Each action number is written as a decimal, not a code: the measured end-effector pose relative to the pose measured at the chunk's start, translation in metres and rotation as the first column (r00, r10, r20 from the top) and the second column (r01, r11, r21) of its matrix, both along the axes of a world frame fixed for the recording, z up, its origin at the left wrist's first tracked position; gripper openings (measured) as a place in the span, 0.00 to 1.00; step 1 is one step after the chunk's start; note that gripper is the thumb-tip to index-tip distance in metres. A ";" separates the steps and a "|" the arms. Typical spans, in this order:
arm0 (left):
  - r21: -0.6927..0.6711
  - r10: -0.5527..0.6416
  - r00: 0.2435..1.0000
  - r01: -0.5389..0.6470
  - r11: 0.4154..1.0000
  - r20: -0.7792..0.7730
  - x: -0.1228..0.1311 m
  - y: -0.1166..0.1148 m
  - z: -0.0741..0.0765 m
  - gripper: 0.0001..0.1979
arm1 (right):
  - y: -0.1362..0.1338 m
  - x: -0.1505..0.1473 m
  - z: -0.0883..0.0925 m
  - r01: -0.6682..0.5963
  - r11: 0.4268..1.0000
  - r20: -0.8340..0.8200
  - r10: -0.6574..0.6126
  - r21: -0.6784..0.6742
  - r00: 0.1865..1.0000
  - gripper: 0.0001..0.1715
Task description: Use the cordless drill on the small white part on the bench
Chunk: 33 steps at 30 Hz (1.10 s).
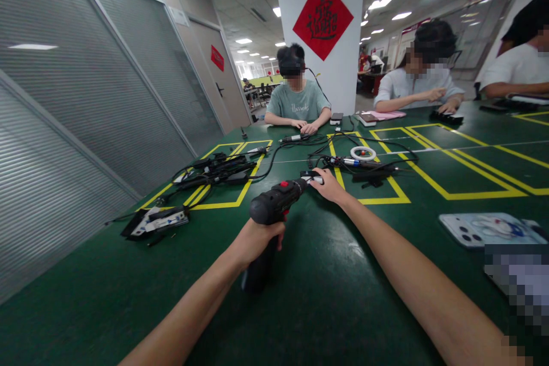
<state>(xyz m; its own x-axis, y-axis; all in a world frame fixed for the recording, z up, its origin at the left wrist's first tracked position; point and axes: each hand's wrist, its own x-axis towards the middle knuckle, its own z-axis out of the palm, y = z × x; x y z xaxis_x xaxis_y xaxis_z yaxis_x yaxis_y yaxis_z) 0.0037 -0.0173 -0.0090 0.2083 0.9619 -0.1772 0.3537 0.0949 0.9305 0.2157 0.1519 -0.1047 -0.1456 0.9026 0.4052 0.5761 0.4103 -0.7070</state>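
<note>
**Q:** What carries the scene?
**A:** A green table (326, 297) with yellow floor-style markings. A tangle of cables (218, 168) lies toward its left edge and a phone (484, 229) near its right edge.

**Q:** Where is the tool?
**A:** The cordless drill (274, 206) stands near the table's middle, its base on the surface and its nose pointing to the far edge.

**Q:** And the hands?
**A:** The left hand (257, 237) has its fingers wrapped tight round the drill's handle. The right hand (328, 185) reaches to the nose, fingers curled at a small black-and-white piece (313, 178). Whether they pinch it or only touch it cannot be told.

**Q:** Which step is this?
**A:** Judged from the pose, it is work at the drill's nose. Any further move there calls for a steady left-hand grip and the right fingers clear of the trigger line.
</note>
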 end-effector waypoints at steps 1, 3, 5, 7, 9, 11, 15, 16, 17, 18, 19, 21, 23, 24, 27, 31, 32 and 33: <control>-0.003 0.004 1.000 -0.004 1.000 -0.001 0.000 0.000 0.000 0.07 | 0.000 0.000 0.000 0.000 1.000 -0.001 0.000 -0.001 1.000 0.25; 0.000 0.005 1.000 -0.005 1.000 -0.006 0.000 0.000 0.000 0.08 | 0.000 0.000 0.000 0.002 1.000 -0.002 -0.002 -0.002 1.000 0.25; 0.009 0.002 1.000 -0.002 1.000 -0.006 -0.001 0.001 -0.001 0.08 | -0.001 0.000 0.000 0.006 1.000 0.000 -0.006 -0.001 1.000 0.25; 0.012 -0.008 1.000 0.008 1.000 -0.002 -0.001 0.001 -0.002 0.07 | -0.001 0.000 0.000 0.006 1.000 0.002 -0.006 0.002 1.000 0.25; 0.012 -0.016 1.000 0.016 1.000 -0.001 -0.002 0.001 -0.003 0.07 | 0.000 0.000 0.000 0.005 1.000 0.006 -0.005 0.002 1.000 0.25; 0.008 -0.020 1.000 0.020 1.000 0.000 -0.003 0.001 -0.003 0.08 | 0.000 0.000 0.000 0.004 1.000 0.010 -0.004 0.002 1.000 0.25; 0.000 -0.013 1.000 0.013 1.000 0.013 -0.002 0.001 -0.003 0.10 | 0.001 0.000 -0.001 0.002 1.000 0.014 -0.002 0.005 1.000 0.25; 0.000 -0.015 1.000 0.015 1.000 0.013 -0.002 0.001 -0.002 0.09 | 0.002 0.001 -0.002 0.002 1.000 0.014 -0.002 0.005 1.000 0.24; -0.001 -0.018 1.000 0.018 1.000 0.015 -0.002 0.001 -0.002 0.09 | 0.002 0.001 -0.002 0.000 1.000 0.013 0.000 0.005 1.000 0.24; -0.001 -0.023 1.000 0.023 1.000 0.017 -0.001 0.001 -0.001 0.08 | 0.002 0.001 -0.002 -0.001 1.000 0.011 0.000 0.005 1.000 0.24; 0.000 -0.027 0.999 0.027 1.000 0.017 -0.001 0.001 -0.001 0.08 | 0.002 0.001 -0.002 -0.001 1.000 0.008 0.001 0.005 1.000 0.25; 0.003 -0.033 0.999 0.033 0.999 0.005 -0.002 0.001 0.000 0.08 | 0.001 0.001 -0.002 -0.005 1.000 0.004 0.004 0.011 1.000 0.25; 0.001 -0.038 0.999 0.038 0.999 -0.021 -0.002 0.001 -0.001 0.08 | 0.001 0.001 -0.002 -0.005 1.000 0.001 0.005 0.011 1.000 0.25; -0.001 -0.043 0.999 0.043 0.999 -0.034 -0.003 0.001 -0.001 0.08 | 0.001 0.001 -0.001 -0.005 1.000 0.001 0.005 0.007 1.000 0.25; 0.002 -0.047 0.999 0.047 0.999 -0.017 -0.003 0.002 -0.001 0.08 | 0.001 0.000 -0.001 -0.001 1.000 0.000 0.001 -0.004 1.000 0.25; -0.002 -0.022 0.999 0.022 1.000 0.042 -0.002 0.002 -0.002 0.11 | 0.002 -0.001 -0.002 0.006 1.000 0.000 -0.006 0.012 1.000 0.25; -0.001 -0.022 0.999 0.023 1.000 0.041 -0.002 0.002 -0.002 0.10 | 0.003 -0.001 -0.002 0.007 1.000 -0.001 -0.007 0.014 1.000 0.25; 0.002 -0.028 0.999 0.028 1.000 0.036 -0.003 0.002 -0.002 0.10 | 0.003 -0.001 -0.003 0.008 1.000 -0.002 -0.008 0.015 1.000 0.25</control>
